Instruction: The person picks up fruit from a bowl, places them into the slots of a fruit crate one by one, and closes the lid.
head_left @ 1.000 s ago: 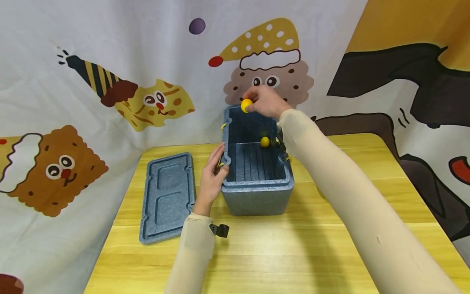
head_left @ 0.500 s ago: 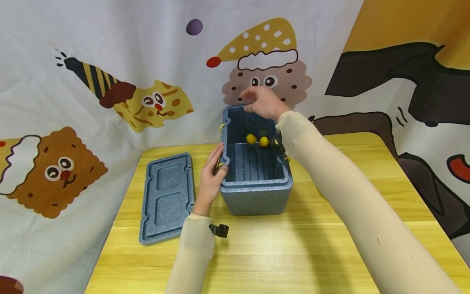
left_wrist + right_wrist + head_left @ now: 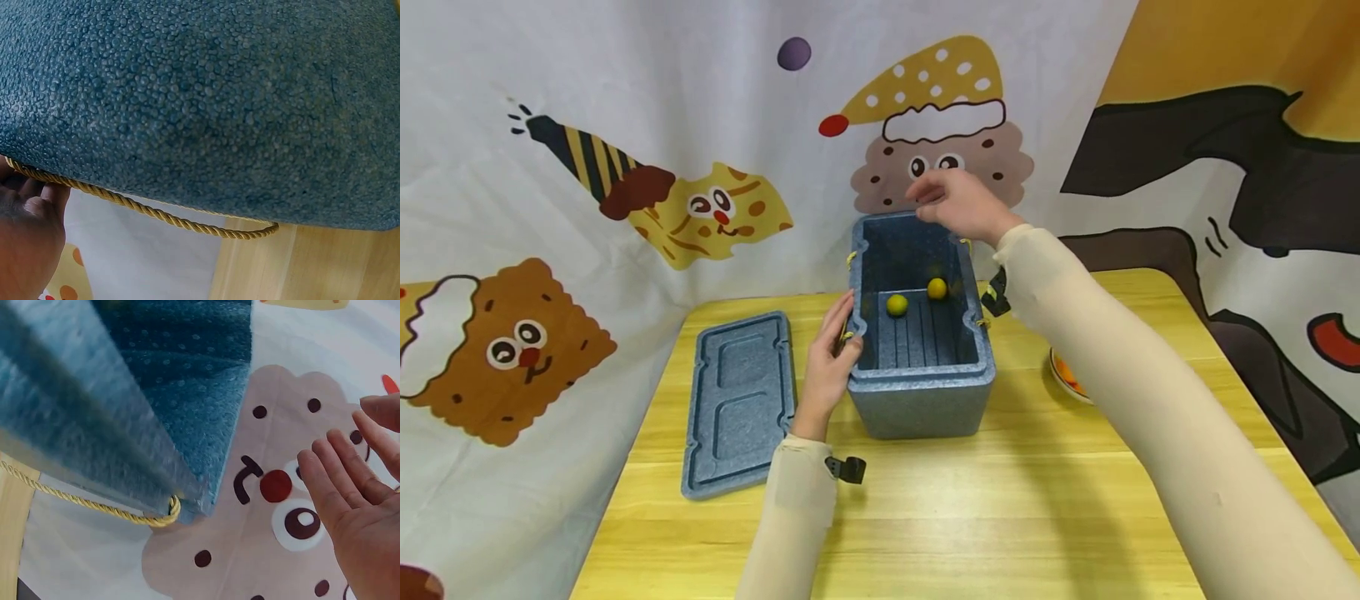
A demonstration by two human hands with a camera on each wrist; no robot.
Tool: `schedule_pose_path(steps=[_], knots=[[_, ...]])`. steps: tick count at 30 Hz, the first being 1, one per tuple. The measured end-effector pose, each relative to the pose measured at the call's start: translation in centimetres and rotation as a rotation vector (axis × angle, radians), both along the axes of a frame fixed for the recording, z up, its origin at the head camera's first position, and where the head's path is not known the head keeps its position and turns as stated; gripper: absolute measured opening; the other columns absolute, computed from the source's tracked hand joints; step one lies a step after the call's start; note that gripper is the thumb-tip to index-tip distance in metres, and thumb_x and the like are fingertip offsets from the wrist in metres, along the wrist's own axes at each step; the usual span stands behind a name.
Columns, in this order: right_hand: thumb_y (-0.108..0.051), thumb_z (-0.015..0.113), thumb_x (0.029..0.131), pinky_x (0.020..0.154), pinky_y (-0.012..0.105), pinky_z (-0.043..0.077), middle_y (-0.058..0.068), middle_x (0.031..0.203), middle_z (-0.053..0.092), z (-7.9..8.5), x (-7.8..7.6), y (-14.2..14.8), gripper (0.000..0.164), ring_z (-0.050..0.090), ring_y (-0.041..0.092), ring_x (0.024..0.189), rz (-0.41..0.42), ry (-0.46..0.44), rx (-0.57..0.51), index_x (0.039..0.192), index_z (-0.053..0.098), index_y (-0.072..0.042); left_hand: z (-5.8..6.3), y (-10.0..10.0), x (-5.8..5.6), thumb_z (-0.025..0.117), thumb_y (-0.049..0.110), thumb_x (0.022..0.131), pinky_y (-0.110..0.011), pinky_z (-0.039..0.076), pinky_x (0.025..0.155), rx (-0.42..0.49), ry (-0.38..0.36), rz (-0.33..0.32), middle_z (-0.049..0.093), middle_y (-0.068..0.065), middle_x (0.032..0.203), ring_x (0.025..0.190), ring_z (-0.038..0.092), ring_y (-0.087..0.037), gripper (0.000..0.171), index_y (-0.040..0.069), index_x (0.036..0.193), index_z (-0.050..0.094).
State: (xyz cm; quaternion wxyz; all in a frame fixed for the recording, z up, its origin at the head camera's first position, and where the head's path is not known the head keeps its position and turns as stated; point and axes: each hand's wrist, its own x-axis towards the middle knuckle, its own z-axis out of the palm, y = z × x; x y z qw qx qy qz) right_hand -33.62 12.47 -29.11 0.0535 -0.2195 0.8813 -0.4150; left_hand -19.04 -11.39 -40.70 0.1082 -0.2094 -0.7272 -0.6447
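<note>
A deep grey-blue foam box (image 3: pixel 922 408) stands lidless on the table, with yellow rope handles such as the rope (image 3: pixel 156 212) in the left wrist view. My left hand (image 3: pixel 829 367) grips its left rim, thumb at the top edge and fingers along the outer wall beside the rope. Two small yellow balls lie on the box floor: one ball (image 3: pixel 897 305) at the left, the other ball (image 3: pixel 937 289) near the right wall. Above the box's far right corner hovers my right hand (image 3: pixel 967 204), empty; its fingers look loosely extended in the right wrist view.
The box's lid (image 3: pixel 741 404) lies on the wooden table (image 3: pixel 910 517) at the left. Right of the box, a bowl (image 3: pixel 1066 379) with orange contents is partly hidden by my right sleeve. A cartoon-printed cloth (image 3: pixel 730 83) hangs close behind.
My right hand let go of a yellow ball, which dropped into the box and came to lie left of the other. The hand then shifted right, and the bowl came partly into view.
</note>
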Motion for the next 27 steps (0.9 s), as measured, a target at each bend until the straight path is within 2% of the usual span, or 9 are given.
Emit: schedule_pose_path(steps=[9, 13, 16, 21, 27], knots=[[-0.017, 0.059, 0.098, 0.094, 0.042, 0.043, 0.008, 0.127, 0.059, 1.3, 2.4, 2.4, 0.034, 0.054, 0.022, 0.115, -0.012, 0.044, -0.132, 0.130, 0.060, -0.006, 0.1, 0.1, 0.0, 0.047, -0.010, 0.092, -0.026, 0.037, 0.086, -0.011, -0.011, 0.011, 0.030, -0.026, 0.153, 0.137, 0.032, -0.035, 0.055, -0.013, 0.145, 0.035], [-0.019, 0.060, 0.098, 0.094, 0.039, 0.045, 0.007, 0.123, 0.060, 1.4, 3.6, 3.2, 0.033, 0.055, 0.022, 0.113, 0.003, 0.030, -0.222, 0.129, 0.061, -0.005, 0.0, 0.0, 0.1, 0.047, -0.009, 0.092, -0.026, 0.038, 0.084, -0.011, -0.024, 0.013, 0.030, -0.025, 0.153, 0.133, 0.035, -0.033, 0.055, -0.012, 0.146, 0.035], [-0.016, 0.060, 0.098, 0.094, 0.036, 0.046, 0.008, 0.122, 0.061, 1.5, 4.5, 3.9, 0.031, 0.057, 0.022, 0.111, 0.011, 0.052, -0.272, 0.127, 0.062, -0.004, -0.1, 0.0, 0.2, 0.047, -0.009, 0.092, -0.025, 0.038, 0.078, 0.002, -0.032, 0.015, 0.030, -0.026, 0.153, 0.126, 0.039, -0.031, 0.055, -0.012, 0.146, 0.036], [-0.014, 0.060, 0.098, 0.095, 0.034, 0.045, 0.010, 0.125, 0.060, 1.6, 6.4, 5.7, 0.030, 0.055, 0.021, 0.113, -0.034, 0.093, -0.257, 0.126, 0.063, -0.004, -0.1, 0.1, 0.2, 0.048, -0.008, 0.092, -0.024, 0.039, 0.074, 0.007, -0.037, 0.006, 0.029, -0.026, 0.154, 0.121, 0.040, -0.029, 0.056, -0.012, 0.146, 0.035], [-0.021, 0.061, 0.098, 0.101, 0.041, 0.037, 0.009, 0.126, 0.061, 0.9, 8.9, 8.3, 0.031, 0.049, 0.022, 0.121, -0.091, 0.062, -0.255, 0.126, 0.064, -0.007, 0.0, 0.1, 0.2, 0.047, -0.009, 0.092, -0.024, 0.039, 0.074, 0.004, -0.044, 0.010, 0.030, -0.024, 0.154, 0.120, 0.041, -0.029, 0.055, -0.010, 0.146, 0.036]])
